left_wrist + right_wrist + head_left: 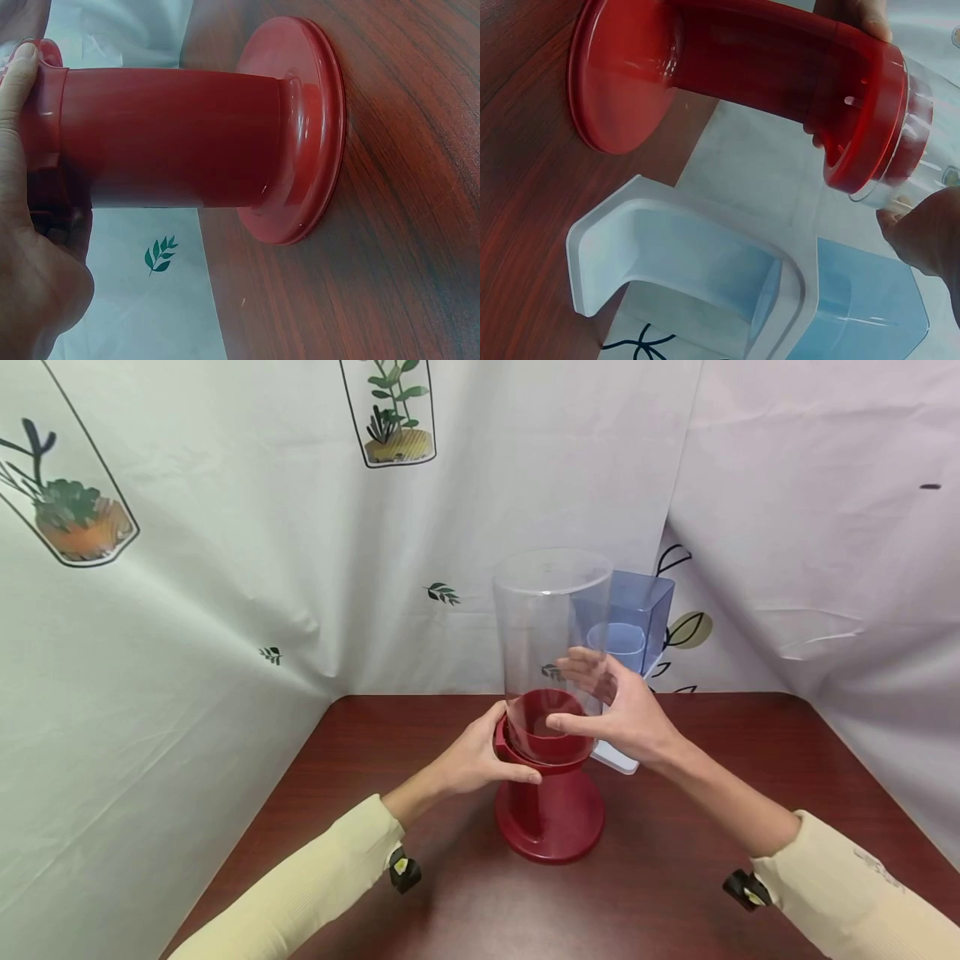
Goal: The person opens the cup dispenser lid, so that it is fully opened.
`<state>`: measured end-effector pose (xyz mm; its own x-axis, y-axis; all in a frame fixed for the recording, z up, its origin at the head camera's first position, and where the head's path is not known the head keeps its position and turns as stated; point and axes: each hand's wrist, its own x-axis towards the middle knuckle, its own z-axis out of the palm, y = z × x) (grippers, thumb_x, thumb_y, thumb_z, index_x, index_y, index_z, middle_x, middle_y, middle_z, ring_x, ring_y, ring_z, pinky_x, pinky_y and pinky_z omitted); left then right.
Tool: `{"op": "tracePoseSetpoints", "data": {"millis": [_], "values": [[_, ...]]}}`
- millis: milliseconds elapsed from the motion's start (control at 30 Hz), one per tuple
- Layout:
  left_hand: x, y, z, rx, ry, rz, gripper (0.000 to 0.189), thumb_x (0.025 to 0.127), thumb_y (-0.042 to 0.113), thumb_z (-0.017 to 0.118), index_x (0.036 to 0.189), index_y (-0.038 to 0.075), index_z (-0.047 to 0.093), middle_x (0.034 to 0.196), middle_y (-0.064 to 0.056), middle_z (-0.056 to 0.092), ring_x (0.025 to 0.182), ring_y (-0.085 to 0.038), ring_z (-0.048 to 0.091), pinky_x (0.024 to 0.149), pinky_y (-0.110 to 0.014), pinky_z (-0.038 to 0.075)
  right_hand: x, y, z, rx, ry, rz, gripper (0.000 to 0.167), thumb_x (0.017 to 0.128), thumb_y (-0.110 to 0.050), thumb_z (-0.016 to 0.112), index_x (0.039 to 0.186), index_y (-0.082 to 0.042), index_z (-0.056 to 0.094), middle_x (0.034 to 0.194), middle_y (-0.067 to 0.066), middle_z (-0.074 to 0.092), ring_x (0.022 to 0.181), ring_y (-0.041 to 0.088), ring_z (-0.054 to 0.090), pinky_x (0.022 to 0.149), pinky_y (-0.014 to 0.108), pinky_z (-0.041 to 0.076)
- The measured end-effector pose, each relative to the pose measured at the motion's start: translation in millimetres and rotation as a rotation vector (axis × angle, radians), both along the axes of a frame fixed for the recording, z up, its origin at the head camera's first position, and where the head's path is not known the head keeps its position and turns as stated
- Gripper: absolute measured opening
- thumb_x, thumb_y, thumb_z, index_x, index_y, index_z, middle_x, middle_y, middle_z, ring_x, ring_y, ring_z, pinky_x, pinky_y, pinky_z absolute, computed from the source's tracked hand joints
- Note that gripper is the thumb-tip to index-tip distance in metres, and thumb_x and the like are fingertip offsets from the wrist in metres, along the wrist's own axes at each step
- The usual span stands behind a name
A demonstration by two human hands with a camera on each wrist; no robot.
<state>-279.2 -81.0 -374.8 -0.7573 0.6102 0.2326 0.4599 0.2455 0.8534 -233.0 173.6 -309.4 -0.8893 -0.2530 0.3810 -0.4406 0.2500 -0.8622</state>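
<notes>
- The red stand (550, 822) is upright on the table (697, 877), wide round foot downward, which probably gives it good balance
- The left hand (480, 756) is clamped on the red collar (881, 112) of this stand, thumb in front, perhaps so that nothing turns or slides
- The right hand (637, 714) curves round the clear cylinder (534, 627), thumb in front and fingers behind, seemingly to keep this tall part straight
- The cylinder's lower end is at the collar; whether it sits fully, I cannot tell
- The blue container (648, 593) on its white stand (799, 262) is behind, to the right, likely outside the working space
</notes>
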Motion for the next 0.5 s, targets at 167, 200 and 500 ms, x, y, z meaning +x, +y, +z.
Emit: {"op": "tracePoseSetpoints", "data": {"millis": [167,200,500], "values": [[-1.0,-0.7,-1.0,-0.001,0.019,-0.01,0.087,0.08,0.024,0.094,0.152,0.017,0.045,0.14,-0.003,0.063,0.121,-0.017,0.064,0.099,-0.034,0.058,3.0,2.5,-0.1,-0.003,0.009,-0.012,0.087,0.086,-0.015,0.089,0.158,-0.005,0.041,0.154,0.01,0.057,0.146,0.03,0.05,0.122,0.052,0.035],[-1.5,-0.8,-1.3,0.0,0.023,-0.012,0.087,0.08,0.024,0.094,0.152,0.016,0.045,0.14,-0.004,0.063,0.121,-0.018,0.064,0.099,-0.034,0.058,3.5,2.9,0.0,-0.002,0.011,-0.013,0.087,0.086,-0.015,0.089,0.158,-0.006,0.041,0.154,0.01,0.057,0.147,0.03,0.05,0.122,0.052,0.035],[-1.6,-0.9,-1.4,0.001,0.019,-0.015,0.088,0.08,0.025,0.094,0.152,0.017,0.045,0.141,-0.004,0.063,0.121,-0.017,0.064,0.099,-0.033,0.058,7.3,3.1,2.9,-0.013,0.025,-0.006,0.087,0.086,-0.013,0.089,0.159,-0.005,0.04,0.154,0.009,0.057,0.147,0.031,0.05,0.122,0.056,0.034]]}}
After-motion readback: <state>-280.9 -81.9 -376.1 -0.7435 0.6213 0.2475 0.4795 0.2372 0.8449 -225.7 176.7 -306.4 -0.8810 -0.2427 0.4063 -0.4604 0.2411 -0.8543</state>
